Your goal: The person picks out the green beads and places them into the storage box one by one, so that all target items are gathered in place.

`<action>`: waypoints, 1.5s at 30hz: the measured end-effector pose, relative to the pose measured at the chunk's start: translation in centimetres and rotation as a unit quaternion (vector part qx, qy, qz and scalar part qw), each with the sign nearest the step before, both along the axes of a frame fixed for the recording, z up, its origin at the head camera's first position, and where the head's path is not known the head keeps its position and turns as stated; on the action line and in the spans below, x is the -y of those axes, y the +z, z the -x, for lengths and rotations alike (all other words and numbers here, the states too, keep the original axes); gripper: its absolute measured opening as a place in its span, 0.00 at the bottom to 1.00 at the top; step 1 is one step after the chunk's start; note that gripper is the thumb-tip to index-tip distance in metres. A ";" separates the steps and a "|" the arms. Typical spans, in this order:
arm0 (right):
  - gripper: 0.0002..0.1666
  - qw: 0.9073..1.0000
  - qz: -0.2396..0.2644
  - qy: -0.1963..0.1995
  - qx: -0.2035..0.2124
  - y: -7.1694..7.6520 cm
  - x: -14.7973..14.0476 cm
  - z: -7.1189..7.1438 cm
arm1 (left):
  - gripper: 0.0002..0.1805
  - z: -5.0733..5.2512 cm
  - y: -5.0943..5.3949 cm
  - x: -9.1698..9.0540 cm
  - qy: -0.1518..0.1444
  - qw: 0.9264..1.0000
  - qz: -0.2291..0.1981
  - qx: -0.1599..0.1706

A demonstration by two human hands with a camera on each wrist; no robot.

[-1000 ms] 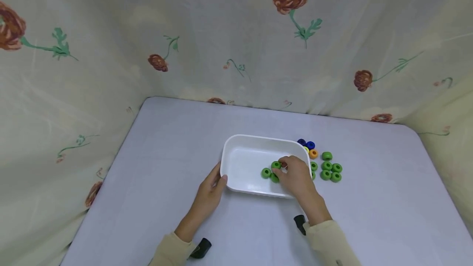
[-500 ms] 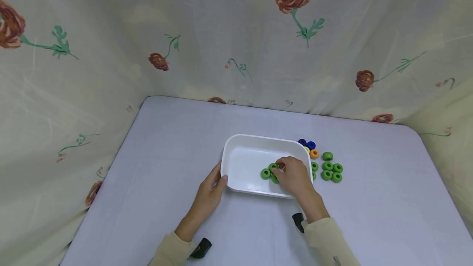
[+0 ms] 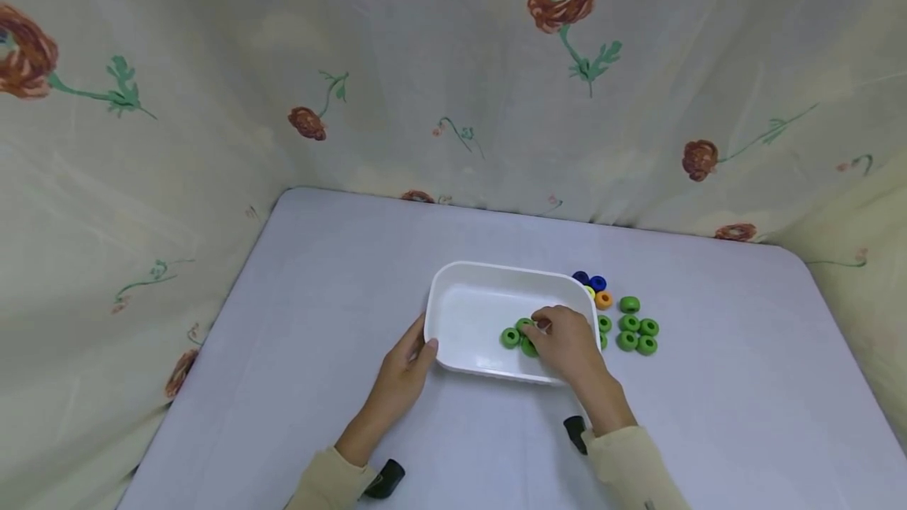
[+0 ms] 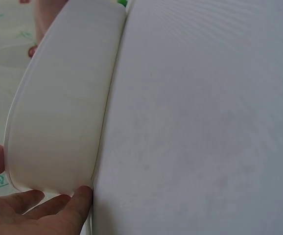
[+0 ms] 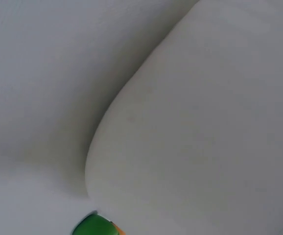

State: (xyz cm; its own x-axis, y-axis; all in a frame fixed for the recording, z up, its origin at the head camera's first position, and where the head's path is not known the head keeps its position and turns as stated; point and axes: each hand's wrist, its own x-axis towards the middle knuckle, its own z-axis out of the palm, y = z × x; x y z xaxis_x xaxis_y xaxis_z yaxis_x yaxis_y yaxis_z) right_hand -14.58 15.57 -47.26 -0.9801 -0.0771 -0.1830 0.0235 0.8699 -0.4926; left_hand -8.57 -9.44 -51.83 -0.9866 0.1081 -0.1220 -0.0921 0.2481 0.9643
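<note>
The white tray (image 3: 464,313) sits upright on the bench (image 3: 319,297). The left hand (image 3: 398,375) has its grip clamped on the tray's left end; the left wrist view shows the thumb at the rim and the fingers (image 4: 75,208) against the outer wall.

The right hand (image 3: 567,345) is inside the tray toward its right end, finger and thumb bent at the upper bead (image 3: 523,324), which is green. Whether this grip is clamped on the bead or merely touches it, I cannot tell. Two further green ones, the left bead (image 3: 510,338) and the lower bead (image 3: 529,347), lie close by in the tray.

Outside, just beside the tray's right end, are two blue beads (image 3: 598,283), a yellow bead (image 3: 590,290), an orange bead (image 3: 604,300) and two green beads (image 3: 604,323); the rim partly hides the yellow and these green ones. Farther right is a green group (image 3: 629,323) of five. Flowered cloth (image 3: 397,61) hangs behind the bench.
</note>
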 end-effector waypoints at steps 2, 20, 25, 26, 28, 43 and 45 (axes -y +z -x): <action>0.21 1.000 0.008 -0.005 -0.007 0.1 -0.1 -0.2 | 0.33 -0.1 0.0 -0.1 -0.002 1.000 -0.002 0.000; 0.16 0.961 0.073 -0.172 -0.203 1.6 -6.0 -3.6 | 0.32 -0.1 0.1 -0.3 0.002 1.000 0.006 -0.004; 0.16 0.955 0.052 -0.220 -0.190 0.3 -9.0 -4.4 | 0.32 -0.1 -0.1 -0.2 0.004 1.000 0.011 -0.003; 0.16 0.954 0.051 -0.228 -0.189 0.0 -9.5 -4.5 | 0.32 -0.2 -0.1 -0.2 0.005 1.000 0.013 -0.003; 0.16 0.952 0.047 -0.239 -0.185 -0.5 -10.2 -4.7 | 0.32 -0.2 0.0 -0.2 0.008 1.000 0.013 -0.001; 0.18 0.951 0.028 -0.269 -0.150 -2.4 -12.1 -4.9 | 0.33 -0.1 -0.1 -0.2 0.016 1.000 0.011 0.009; 0.19 0.952 0.027 -0.272 -0.141 -2.5 -12.3 -4.9 | 0.33 -0.1 0.0 -0.2 0.016 1.000 0.013 0.011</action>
